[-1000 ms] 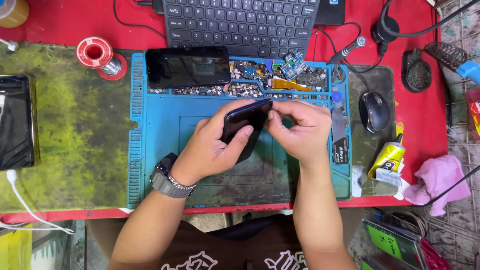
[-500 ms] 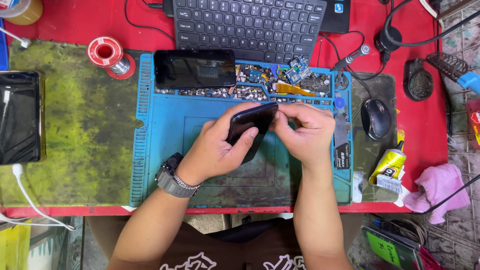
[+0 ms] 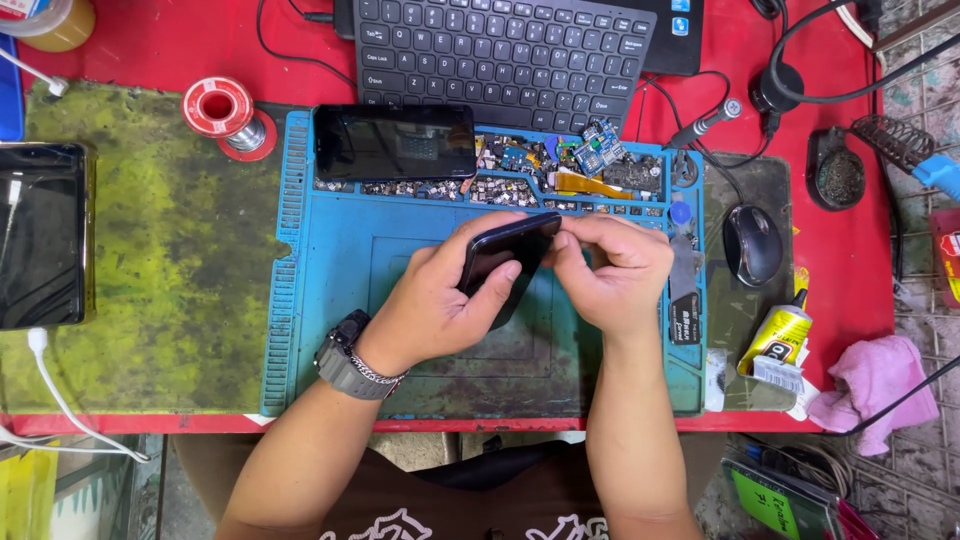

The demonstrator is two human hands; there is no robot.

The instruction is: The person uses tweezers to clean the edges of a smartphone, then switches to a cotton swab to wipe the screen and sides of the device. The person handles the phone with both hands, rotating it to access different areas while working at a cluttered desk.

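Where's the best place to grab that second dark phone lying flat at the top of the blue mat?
Probably by its two long edges, coming straight down from above: the flat phone lies screen-up on the blue mat, with the small-parts tray crowding its right end.

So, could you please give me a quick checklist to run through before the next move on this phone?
1. Left hand grips the black phone firmly: ok.
2. Right hand pinches the phone's upper edge: ok; any tool in the fingers: cannot tell.
3. Phone held over the blue mat, not the table edge: ok.
4. Second phone lies flat at the mat's top, apart from the hands: ok.
5. Loose small parts stay inside the mat's tray: ok.
6. Glue tube capped: cannot tell.
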